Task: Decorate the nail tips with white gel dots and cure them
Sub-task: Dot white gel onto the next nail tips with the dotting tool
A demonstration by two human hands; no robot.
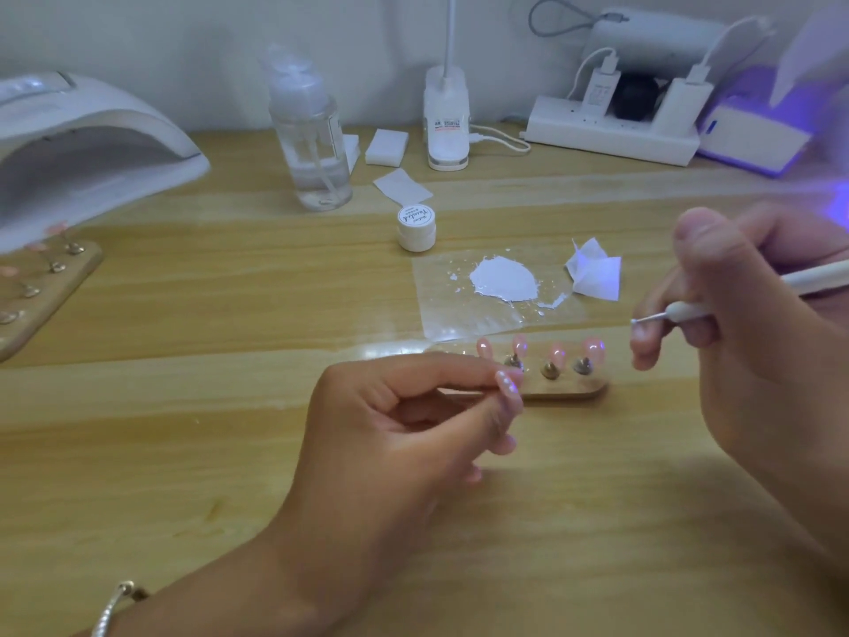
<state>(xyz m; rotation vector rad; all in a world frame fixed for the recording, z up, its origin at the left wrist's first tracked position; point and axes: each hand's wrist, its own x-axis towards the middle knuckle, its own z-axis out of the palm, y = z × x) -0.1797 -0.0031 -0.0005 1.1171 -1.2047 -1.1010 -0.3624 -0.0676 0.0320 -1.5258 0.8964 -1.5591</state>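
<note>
A pink glossy nail tip [507, 383] with a row of small white dots along it is pinched between the thumb and forefinger of the left hand [413, 416]. It is held just in front of the oval wooden stand [569, 394], on whose brass holders four plain pink nail tips [556, 354] are mounted. A white dotting pen [689, 309] is gripped in the curled fingers of the right hand [758, 342]. Its fine metal point is aimed leftward and kept apart from the pinched tip. Whether gel is loaded on the point cannot be told.

The puddle of white gel [503, 280] is spread on a clear film [441, 314] beyond the stand, with the lidded white gel jar [416, 227] just behind it.

The dotting step is judged to be in hand, with the held tip close to finished and the four on the stand not yet dotted. If another dot is wanted, the point has to be dipped lightly in the puddle and touched straight down on the curved surface, with the tip held steady so that the wet dots are not smeared. Otherwise the tip is to be carried, dots upward, to the small violet-lit lamp [753, 131] at the far right for curing.
</note>
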